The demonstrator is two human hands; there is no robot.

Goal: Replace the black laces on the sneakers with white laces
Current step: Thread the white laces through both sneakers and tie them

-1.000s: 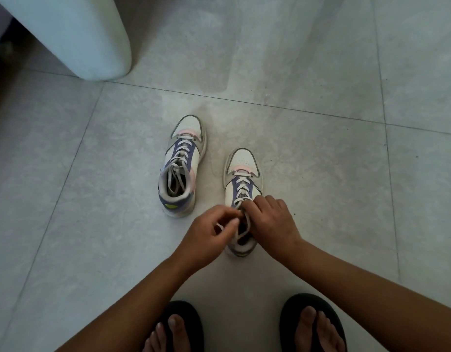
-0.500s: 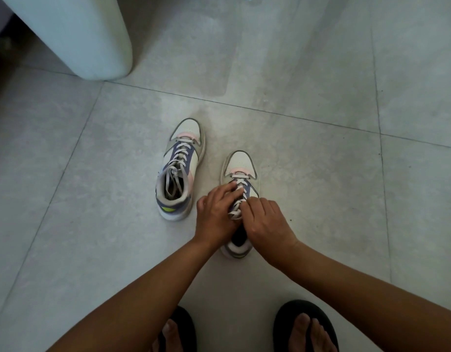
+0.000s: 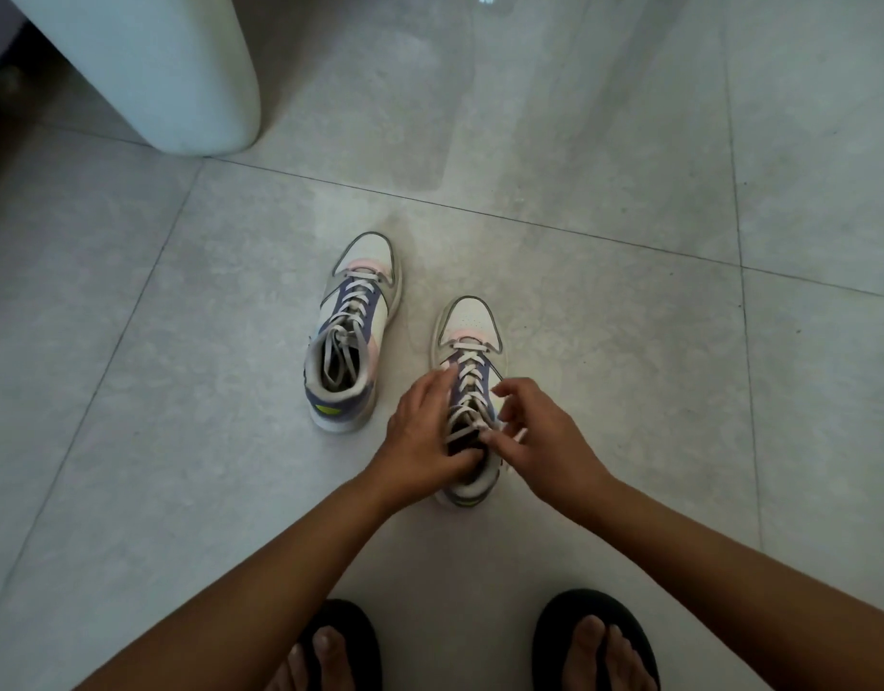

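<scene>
Two white, purple and pink sneakers stand on the grey tiled floor, toes pointing away from me. The left sneaker [image 3: 352, 331] sits alone with white laces threaded and their ends tucked inside. The right sneaker [image 3: 468, 341] is under my hands, also threaded with a white lace [image 3: 467, 376]. My left hand [image 3: 422, 436] lies along the shoe's left side, its thumb at the collar. My right hand [image 3: 539, 441] pinches a white lace end at the top eyelets on the shoe's right side. No black lace is visible.
A large pale rounded object [image 3: 145, 67] stands on the floor at the back left. My two feet in black sandals [image 3: 596, 640] are at the bottom edge. Grey floor tiles [image 3: 629, 241] with thin grout lines surround the shoes.
My hands moved apart over the right sneaker. The left hand slid to its left side and the right hand shifted right, pulling a lace end out to the side.
</scene>
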